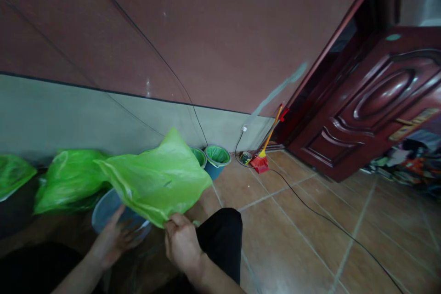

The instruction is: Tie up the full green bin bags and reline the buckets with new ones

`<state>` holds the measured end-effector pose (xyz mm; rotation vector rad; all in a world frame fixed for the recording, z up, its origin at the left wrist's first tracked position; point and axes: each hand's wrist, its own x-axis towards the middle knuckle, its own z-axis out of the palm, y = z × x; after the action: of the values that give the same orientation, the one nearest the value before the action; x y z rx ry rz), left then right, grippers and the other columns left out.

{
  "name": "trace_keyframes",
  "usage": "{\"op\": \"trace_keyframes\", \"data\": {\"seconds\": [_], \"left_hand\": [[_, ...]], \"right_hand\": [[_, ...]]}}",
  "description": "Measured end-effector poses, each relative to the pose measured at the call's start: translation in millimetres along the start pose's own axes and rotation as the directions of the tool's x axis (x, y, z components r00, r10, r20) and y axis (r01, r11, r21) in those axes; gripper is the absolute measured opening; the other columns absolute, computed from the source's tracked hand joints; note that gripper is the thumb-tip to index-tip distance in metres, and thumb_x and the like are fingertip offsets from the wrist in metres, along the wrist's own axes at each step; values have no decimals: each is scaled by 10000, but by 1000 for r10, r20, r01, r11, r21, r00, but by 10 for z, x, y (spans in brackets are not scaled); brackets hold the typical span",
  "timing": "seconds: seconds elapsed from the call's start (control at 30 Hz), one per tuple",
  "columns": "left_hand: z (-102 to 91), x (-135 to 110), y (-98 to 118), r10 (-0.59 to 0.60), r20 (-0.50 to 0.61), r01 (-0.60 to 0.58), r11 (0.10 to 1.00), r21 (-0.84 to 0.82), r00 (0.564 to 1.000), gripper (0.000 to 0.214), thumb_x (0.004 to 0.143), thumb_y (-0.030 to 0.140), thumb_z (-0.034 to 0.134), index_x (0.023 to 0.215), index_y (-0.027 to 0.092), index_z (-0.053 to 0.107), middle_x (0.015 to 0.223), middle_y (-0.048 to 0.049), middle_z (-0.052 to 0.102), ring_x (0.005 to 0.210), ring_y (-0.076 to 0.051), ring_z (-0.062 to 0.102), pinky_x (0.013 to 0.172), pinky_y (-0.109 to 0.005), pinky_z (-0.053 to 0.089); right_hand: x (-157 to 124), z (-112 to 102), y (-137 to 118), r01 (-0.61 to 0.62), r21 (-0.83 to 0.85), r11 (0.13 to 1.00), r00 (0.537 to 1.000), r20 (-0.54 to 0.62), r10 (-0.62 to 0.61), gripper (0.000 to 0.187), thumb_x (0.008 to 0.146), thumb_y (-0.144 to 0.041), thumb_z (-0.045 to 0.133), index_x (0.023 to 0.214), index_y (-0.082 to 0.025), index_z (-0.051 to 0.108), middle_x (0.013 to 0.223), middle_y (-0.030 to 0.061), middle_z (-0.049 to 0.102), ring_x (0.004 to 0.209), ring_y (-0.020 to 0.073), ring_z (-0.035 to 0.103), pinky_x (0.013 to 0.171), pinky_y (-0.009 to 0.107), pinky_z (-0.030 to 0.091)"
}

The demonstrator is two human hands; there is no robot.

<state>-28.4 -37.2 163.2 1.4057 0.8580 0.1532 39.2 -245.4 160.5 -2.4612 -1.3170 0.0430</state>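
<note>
My right hand is closed on the lower edge of a bright green plastic bag, which spreads out in the air in front of me. My left hand is slightly blurred, its fingers apart, below the bag's left corner. Just beyond that hand sits a pale bluish bucket, partly covered by the bag and my fingers. I cannot tell whether my left fingertips touch the bucket.
Left of the bucket lies another green bag. Blue buckets lined with green bags stand along the wall. A red broom leans beside a small can. A black cable crosses the tiles near an open door.
</note>
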Motion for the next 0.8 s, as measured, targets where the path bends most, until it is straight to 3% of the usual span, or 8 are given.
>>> {"op": "trace_keyframes", "data": {"seconds": [0.1,0.23,0.3,0.33,0.4,0.47,0.53,0.8], "left_hand": [[370,-195,-198,-243,325,352,873,-337,914,319,862,474,640,1049,217,667,914,-86,803,814,-259,785,762,-387,633],[410,-165,-230,-190,219,262,891,-372,957,229,660,99,771,881,134,726,777,-77,800,688,-217,764,677,-282,619],[287,-107,-232,-195,185,252,893,-372,963,194,652,54,752,828,130,722,749,-79,798,670,-229,766,663,-298,626],[216,-86,-230,-205,185,262,889,-377,961,178,670,58,748,827,135,721,757,-82,801,692,-240,775,678,-315,635],[93,-74,-218,-220,179,274,881,-386,959,183,697,75,756,859,154,725,791,-83,810,757,-262,791,716,-343,648],[21,-95,-206,-228,154,271,880,-390,961,213,690,87,781,877,174,729,817,-81,815,793,-273,796,719,-352,651],[-5,-133,-211,-225,159,270,884,-380,961,226,664,105,814,862,175,732,830,-93,816,808,-280,795,720,-351,650],[-153,-125,-535,-120,-43,110,975,-195,992,313,522,335,890,646,166,658,513,16,634,462,-130,581,466,-230,466]], "right_hand": [[-38,325,-187,109,-43,993,985,137,-102,201,922,-235,549,979,-157,725,1013,140,713,917,286,675,843,384,589],[-170,540,-289,172,232,957,983,19,-181,216,896,-270,594,1058,-220,728,1027,89,727,924,249,684,864,351,577],[-245,583,-266,-5,521,854,992,-107,71,212,907,-311,592,1058,-229,716,1004,72,724,941,229,687,895,346,560],[-272,602,-239,-175,679,713,949,-75,305,218,929,-372,574,1007,-215,704,957,76,714,918,229,688,879,359,563],[-288,644,-171,-495,853,162,689,272,672,425,968,-577,475,871,-198,643,849,88,677,821,234,684,791,397,579],[-238,695,-109,-547,742,-388,442,649,619,610,956,-746,333,825,-205,582,827,103,667,774,239,692,713,428,591],[-124,746,-69,-453,633,-627,438,771,462,614,975,-742,298,883,-206,582,892,113,698,806,227,718,702,421,600],[265,858,133,-221,824,-521,373,565,736,89,972,-171,495,925,-235,536,793,-18,684,662,129,689,625,262,585]]}}
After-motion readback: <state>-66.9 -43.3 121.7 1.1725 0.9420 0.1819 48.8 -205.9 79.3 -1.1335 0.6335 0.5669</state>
